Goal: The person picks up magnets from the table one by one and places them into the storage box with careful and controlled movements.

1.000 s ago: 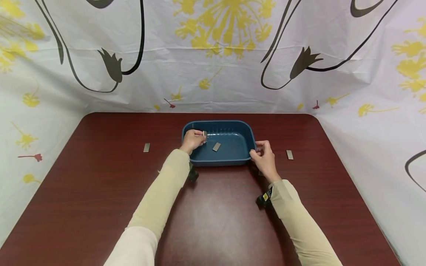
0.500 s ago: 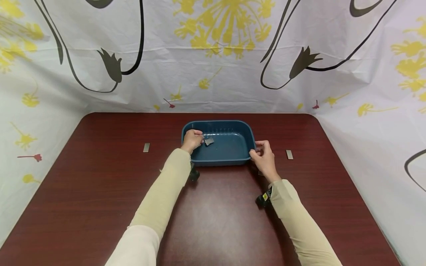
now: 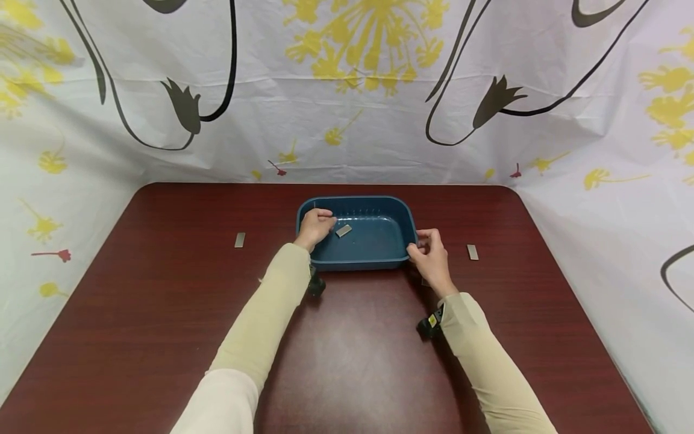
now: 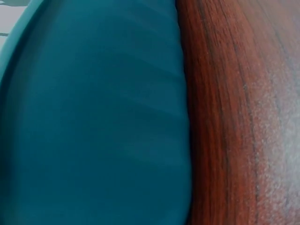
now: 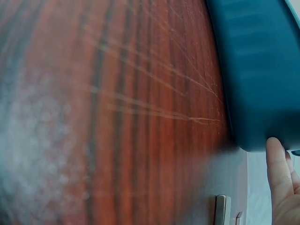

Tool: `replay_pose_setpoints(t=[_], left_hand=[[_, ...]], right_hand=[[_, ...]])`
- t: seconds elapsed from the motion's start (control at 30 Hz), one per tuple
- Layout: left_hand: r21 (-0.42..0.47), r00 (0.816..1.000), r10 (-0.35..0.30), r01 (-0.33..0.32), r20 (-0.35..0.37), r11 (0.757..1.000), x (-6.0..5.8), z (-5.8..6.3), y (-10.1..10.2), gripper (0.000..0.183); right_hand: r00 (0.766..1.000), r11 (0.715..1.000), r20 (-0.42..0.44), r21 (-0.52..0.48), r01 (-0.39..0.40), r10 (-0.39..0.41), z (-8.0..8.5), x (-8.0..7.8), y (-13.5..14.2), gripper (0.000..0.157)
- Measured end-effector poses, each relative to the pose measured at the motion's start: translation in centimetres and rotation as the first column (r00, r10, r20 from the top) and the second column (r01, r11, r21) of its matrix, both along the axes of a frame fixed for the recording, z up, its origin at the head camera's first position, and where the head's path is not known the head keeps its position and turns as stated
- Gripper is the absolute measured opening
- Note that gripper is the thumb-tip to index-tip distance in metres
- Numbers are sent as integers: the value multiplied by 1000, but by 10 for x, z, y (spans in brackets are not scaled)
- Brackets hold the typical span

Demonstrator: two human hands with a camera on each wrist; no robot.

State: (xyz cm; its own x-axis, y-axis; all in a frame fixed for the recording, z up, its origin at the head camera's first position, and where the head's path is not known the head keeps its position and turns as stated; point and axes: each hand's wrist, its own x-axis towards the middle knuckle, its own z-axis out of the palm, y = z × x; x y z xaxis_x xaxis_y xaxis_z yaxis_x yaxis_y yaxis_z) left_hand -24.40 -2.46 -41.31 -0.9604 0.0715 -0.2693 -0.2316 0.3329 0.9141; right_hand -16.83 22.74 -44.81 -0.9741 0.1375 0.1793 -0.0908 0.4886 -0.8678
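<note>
A blue plastic tub (image 3: 358, 265) stands near the table's far edge. Inside it lies a small flat silver-grey metal block (image 3: 344, 230). My left hand (image 3: 316, 228) reaches over the tub's left side, its fingertips just beside that block, thumb and forefinger apart with nothing seen between them. With the right hand (image 3: 432, 259) I grip the tub's right end, thumb at the rim and fingers against the outer wall. The right wrist view shows a finger (image 5: 278, 168) touching the tub's wall (image 5: 262, 79). No hand shows in the left wrist view, only the tub's side (image 4: 103, 117) and tabletop.
Similar metal blocks lie on the dark red table (image 3: 347, 349): a left block (image 3: 240, 240) and a right block (image 3: 472, 252). In the right wrist view, a near block (image 5: 222, 211) and a farther one (image 5: 239, 218) appear. A patterned cloth (image 3: 347, 120) hangs behind.
The left hand has let go of a metal block in the tub. Two separate blocks there came together; now they look like one piece. The right hand keeps its place.
</note>
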Motion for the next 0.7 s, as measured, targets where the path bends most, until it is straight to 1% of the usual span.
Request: replay_pose_setpoints(t=[0.03,0.1,0.23,0.27,0.3,0.53,0.6,0.7], left_hand=[[7,1000,-2,2,-1,1000,1,1,0,36],[19,1000,-4,4,-5,1000,2,1,0,36],[37,1000,-12,12,-15,999,4,3,-1,36],[40,1000,-17,18,-19,999,5,3,-1,36],[40,999,-23,24,-23,999,5,4,-1,36],[21,996,-72,73,-62,997,9,6,-2,38],[22,994,-80,82,-71,996,10,8,-2,38],[27,992,-92,95,-86,995,11,10,-2,38]], right_hand=[[1000,1000,-7,-22,-15,14,-4,-2,2,32],[1000,1000,-3,-10,-5,5,-1,-1,1,32],[1000,1000,-1,-15,2,-2,-2,-1,1,33],[1000,1000,8,6,17,-17,1,1,-1,33],[1000,1000,10,7,18,-18,0,0,-1,32],[1000,1000,-16,29,1,-1,-17,-8,7,34],[1000,999,-10,33,9,-8,-17,-8,6,35],[999,999,-33,48,19,-17,-26,-13,9,34]])
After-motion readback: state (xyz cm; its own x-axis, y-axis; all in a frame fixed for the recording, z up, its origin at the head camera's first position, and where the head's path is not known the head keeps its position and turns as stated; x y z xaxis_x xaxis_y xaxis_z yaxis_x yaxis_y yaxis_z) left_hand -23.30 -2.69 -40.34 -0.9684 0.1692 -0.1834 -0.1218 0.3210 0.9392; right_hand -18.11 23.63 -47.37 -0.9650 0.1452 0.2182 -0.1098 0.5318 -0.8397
